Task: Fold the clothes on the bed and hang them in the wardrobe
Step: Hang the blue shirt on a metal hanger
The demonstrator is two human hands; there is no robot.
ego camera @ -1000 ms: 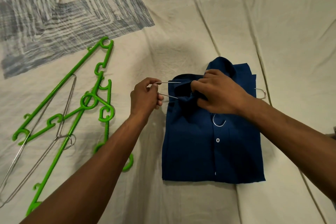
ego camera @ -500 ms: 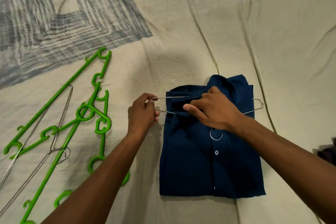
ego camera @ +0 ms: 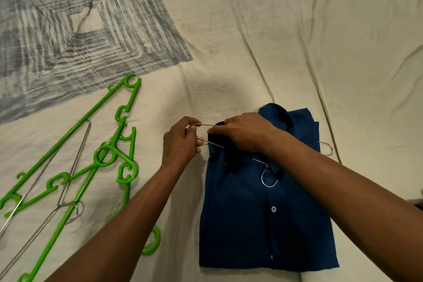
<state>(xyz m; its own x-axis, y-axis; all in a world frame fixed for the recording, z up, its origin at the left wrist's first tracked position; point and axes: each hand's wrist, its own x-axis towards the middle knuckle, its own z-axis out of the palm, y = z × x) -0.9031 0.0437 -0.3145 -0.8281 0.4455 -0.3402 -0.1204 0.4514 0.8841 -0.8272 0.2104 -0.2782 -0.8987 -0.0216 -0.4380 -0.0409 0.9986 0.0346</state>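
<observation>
From the head camera, both forearms reach in from the near edge of the bed (ego camera: 297, 30) and meet over the upper left corner of a folded blue shirt (ego camera: 263, 224). The shirt lies buttoned and face up on the cream sheet, toward the near right part of the bed, collar pointing away from the person.

The left hand (ego camera: 180, 144) sits just off the shirt's left edge, knuckles up and wrist bent slightly inward. Its fingers are curled around the bent end of a wire hanger (ego camera: 206, 131), thumb and forefinger pinching the loop where the two wires meet.

The right hand (ego camera: 245, 131) lies palm down across the collar area, forearm crossing the shirt diagonally from the lower right. Its fingertips pinch the shirt fabric at the shoulder, right where the hanger's wires enter the cloth. The hanger's hook shows over the button placket, and its other bent end pokes out past the shirt's right edge.

Toward the left edge of the bed lie several green plastic hangers (ego camera: 107, 155), tangled with spare wire hangers (ego camera: 73, 181). A grey-and-white patterned cloth (ego camera: 75, 30) covers the far left corner.

No brand, label or legible writing shows on anything.
</observation>
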